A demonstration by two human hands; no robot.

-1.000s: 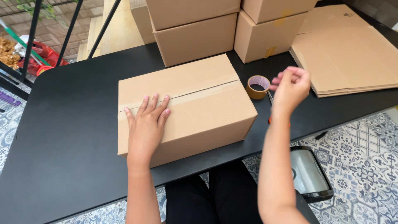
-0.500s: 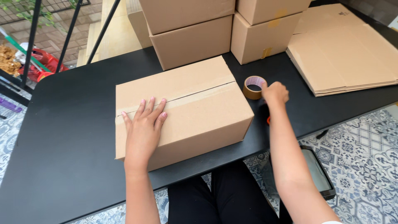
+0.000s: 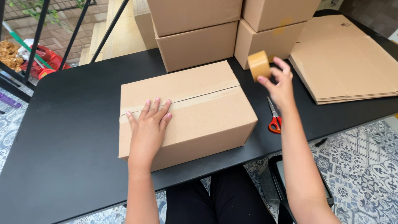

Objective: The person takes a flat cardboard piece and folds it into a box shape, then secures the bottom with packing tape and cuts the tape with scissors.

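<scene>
The cardboard box (image 3: 186, 112) lay in the middle of the black table (image 3: 74, 124), its top flaps folded shut with a seam running along its length. We had our left hand (image 3: 148, 130) pressed flat on the lid, fingers spread wide across the seam near the box's left end, gripping nothing. Our right hand (image 3: 281, 85) was raised above the table just beyond the box's right end, well apart from the lid, with its fingers closed around a roll of brown tape (image 3: 259, 65) held up in the air.

Behind the box stood stacked closed boxes (image 3: 199, 33), larger ones at the back of the table, all closed, so we could not tell what was inside them, nor what was inside the box under our left hand. To the right lay a pile of flattened cartons (image 3: 344, 66), resting flat on the table's far corner. Red-handled scissors (image 3: 273, 118) lay on the table between the box and the flattened pile, just below our raised right hand, blades pointing away from us.
</scene>
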